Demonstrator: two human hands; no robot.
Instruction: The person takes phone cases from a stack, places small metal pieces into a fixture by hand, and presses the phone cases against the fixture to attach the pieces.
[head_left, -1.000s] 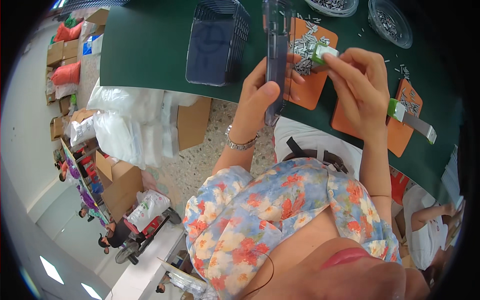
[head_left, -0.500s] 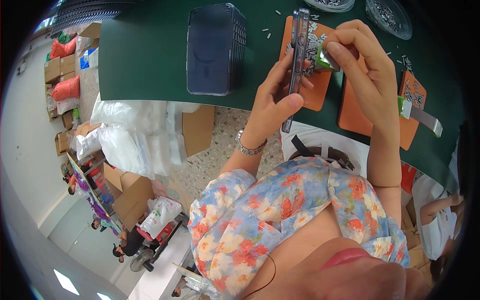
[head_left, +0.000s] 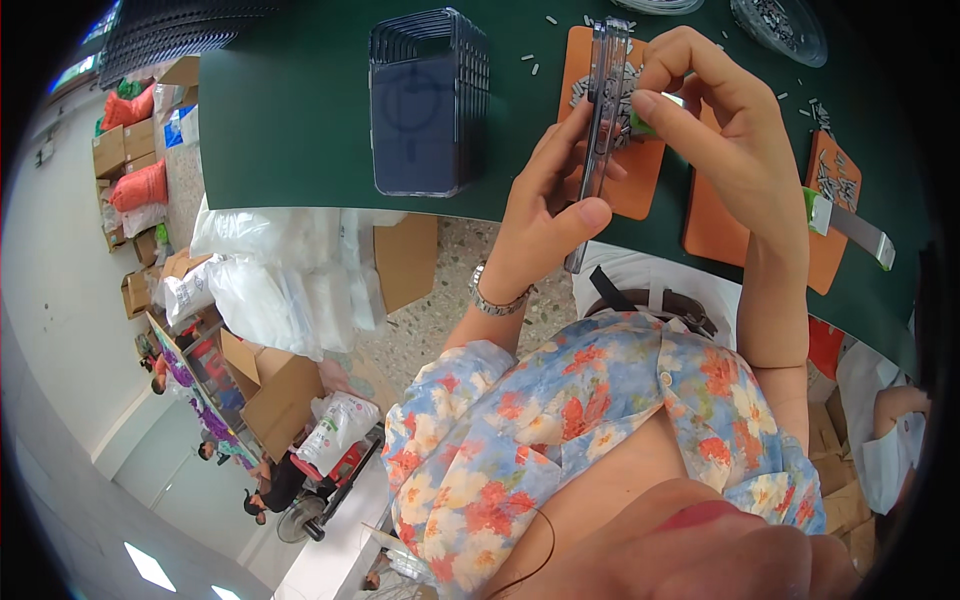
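Edge-on phone case, both hands at it

Apparently the left hand (head_left: 545,215) gripped a clear phone case (head_left: 598,130) edge-on to the camera, thumb and fingers closed around its lower half, probably to present the side rim. Its long axis ran from upper centre of the frame down toward the person, top end pointing away, hovering above an orange mat (head_left: 620,180) on the green table (head_left: 290,120). The right hand (head_left: 730,140) pinched something small and green at the case's upper edge, fingertips pressed together; what exactly, cannot tell. A stack of clear cases (head_left: 425,100) stood at upper centre-left. Small metal parts lay on a second orange mat (head_left: 825,200) at right.
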